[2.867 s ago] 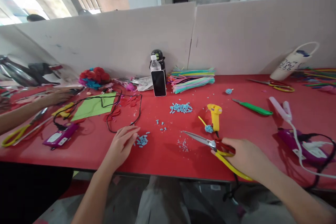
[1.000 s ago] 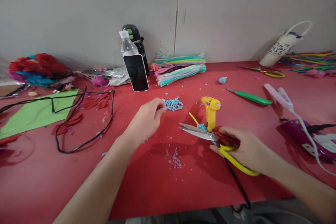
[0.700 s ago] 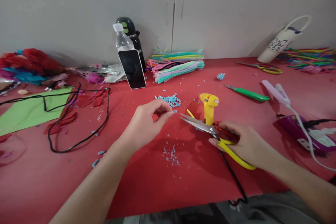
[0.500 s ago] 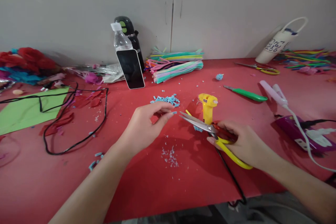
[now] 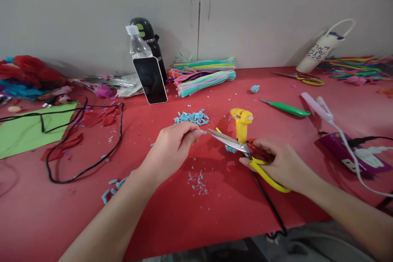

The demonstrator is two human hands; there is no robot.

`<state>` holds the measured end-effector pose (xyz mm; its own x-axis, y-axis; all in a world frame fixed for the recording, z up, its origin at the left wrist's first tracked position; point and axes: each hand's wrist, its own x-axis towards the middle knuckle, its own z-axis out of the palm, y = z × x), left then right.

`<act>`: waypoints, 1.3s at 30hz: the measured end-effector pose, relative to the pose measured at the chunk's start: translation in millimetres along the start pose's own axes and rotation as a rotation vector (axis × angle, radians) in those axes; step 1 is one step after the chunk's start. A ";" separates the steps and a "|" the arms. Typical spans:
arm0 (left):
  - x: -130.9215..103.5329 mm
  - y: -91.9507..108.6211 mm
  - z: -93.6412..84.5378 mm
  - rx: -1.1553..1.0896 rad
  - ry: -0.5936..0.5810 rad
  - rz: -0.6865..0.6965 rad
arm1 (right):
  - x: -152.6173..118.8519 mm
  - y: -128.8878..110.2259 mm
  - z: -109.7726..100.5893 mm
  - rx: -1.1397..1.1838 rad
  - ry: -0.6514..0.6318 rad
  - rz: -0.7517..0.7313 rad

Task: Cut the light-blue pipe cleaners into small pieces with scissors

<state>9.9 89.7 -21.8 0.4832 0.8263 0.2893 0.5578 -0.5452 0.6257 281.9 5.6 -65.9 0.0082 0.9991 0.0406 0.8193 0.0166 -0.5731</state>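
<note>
Between thumb and fingertips, my left hand (image 5: 173, 147) pinches a short blue piece (image 5: 204, 132), which looks like cut pipe cleaner. My right hand (image 5: 281, 163) is wrapped round the yellow and red handles of a pair of scissors (image 5: 233, 142). The blades point left, slightly parted, their tips close to the blue piece but apart from it. Behind my left hand lies a heap of short blue pieces (image 5: 193, 118). Tiny blue clippings (image 5: 199, 184) are scattered on the red table below the blades. A yellow glue gun (image 5: 242, 122) stands just behind the scissors.
A phone (image 5: 150, 80) leans on a clear bottle (image 5: 138, 43). Pipe cleaner bundles (image 5: 205, 77) lie at the back. To the right are a green-handled knife (image 5: 288, 109), a pink heating tool (image 5: 316, 106) and a purple power strip (image 5: 353, 155). A black cable (image 5: 89, 170) loops at the left.
My left fingers have curled in further around the blue piece. The scissors remain beside it, their blades slightly closer together. The whole view has shifted a little.
</note>
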 end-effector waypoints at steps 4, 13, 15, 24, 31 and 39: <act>-0.4 1.0 0.6 0.011 -0.007 0.010 | 0.6 2.3 1.0 -0.009 0.001 -0.019; -0.9 2.0 1.6 0.013 0.016 0.014 | 1.8 -2.3 -1.6 -0.009 -0.009 -0.033; -1.1 1.8 2.1 0.014 0.009 0.021 | 2.3 -3.5 -2.4 -0.014 -0.012 -0.028; -1.3 5.5 6.1 -0.009 0.045 0.038 | 2.7 0.5 -1.1 -0.019 -0.029 -0.012; -1.9 7.1 7.5 -0.012 0.038 0.027 | 2.8 -0.4 -1.0 0.013 -0.016 -0.014; -2.2 8.8 8.2 -0.027 0.051 0.026 | 3.7 -1.4 -1.0 0.012 -0.022 -0.023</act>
<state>19.3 81.9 -22.8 0.4615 0.8187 0.3417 0.5270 -0.5628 0.6368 281.3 9.2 -64.1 -0.0237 0.9991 0.0358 0.8123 0.0401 -0.5819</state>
